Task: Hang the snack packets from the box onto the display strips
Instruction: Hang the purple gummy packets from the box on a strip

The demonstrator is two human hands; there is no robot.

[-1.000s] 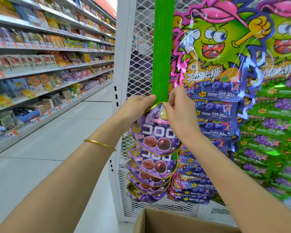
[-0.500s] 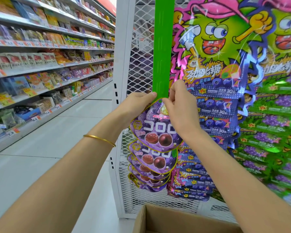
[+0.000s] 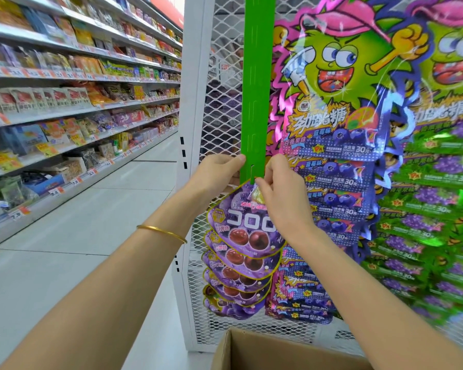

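Observation:
A green display strip (image 3: 257, 102) hangs down the white mesh rack. Several purple grape snack packets hang from its lower part. The top purple packet (image 3: 241, 228) sits just below the strip's bare section. My left hand (image 3: 219, 174) pinches the strip's left edge. My right hand (image 3: 278, 188) pinches the top of that packet at the strip's slot. The cardboard box (image 3: 251, 351) stands open at the bottom of the view; its contents are hidden.
Two other strips at the right carry blue packets (image 3: 337, 166) and green packets (image 3: 433, 198) of popping candy. The white mesh rack (image 3: 219, 76) stands behind them. Stocked shelves (image 3: 64, 102) line the aisle at the left, beside a white tiled floor (image 3: 91, 222).
Both hands stay at the top purple packet and the strip. The view has tilted slightly down, and the right hand's fingers have shifted at the packet's top.

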